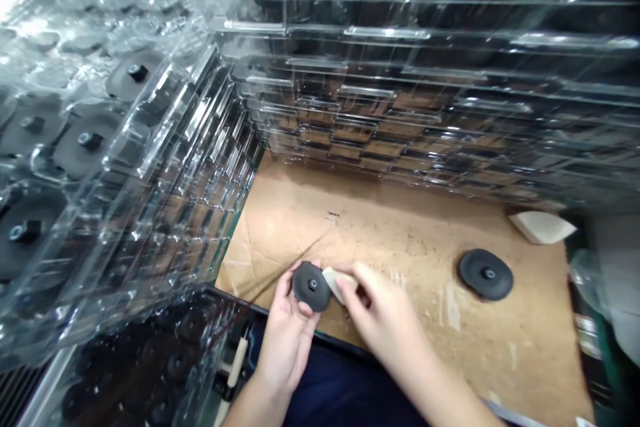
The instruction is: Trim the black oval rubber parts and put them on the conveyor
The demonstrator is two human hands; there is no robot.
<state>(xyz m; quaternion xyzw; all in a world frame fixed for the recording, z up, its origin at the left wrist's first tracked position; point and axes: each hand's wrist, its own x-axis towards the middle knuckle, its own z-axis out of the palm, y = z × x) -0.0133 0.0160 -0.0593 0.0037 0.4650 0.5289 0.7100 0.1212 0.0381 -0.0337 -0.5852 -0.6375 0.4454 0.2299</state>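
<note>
We count, at six o'clock, one left hand (287,340), one right hand (385,327), one black disc (311,287) and one pale wedge (337,283); at three o'clock, another disc (486,274) and another wedge (543,227).

Brown cardboard sheet (320,213) covers work surface, with scratches and dark marks. Behind cardboard, wall of stacked clear plastic trays (400,33), many layers, going up past top of view. Left of cardboard, second stack of same trays (165,167), meeting first stack at corner. Bright light reflects on plastic at far upper left. Right of cardboard, dark blurred shapes, cannot tell what.
</note>
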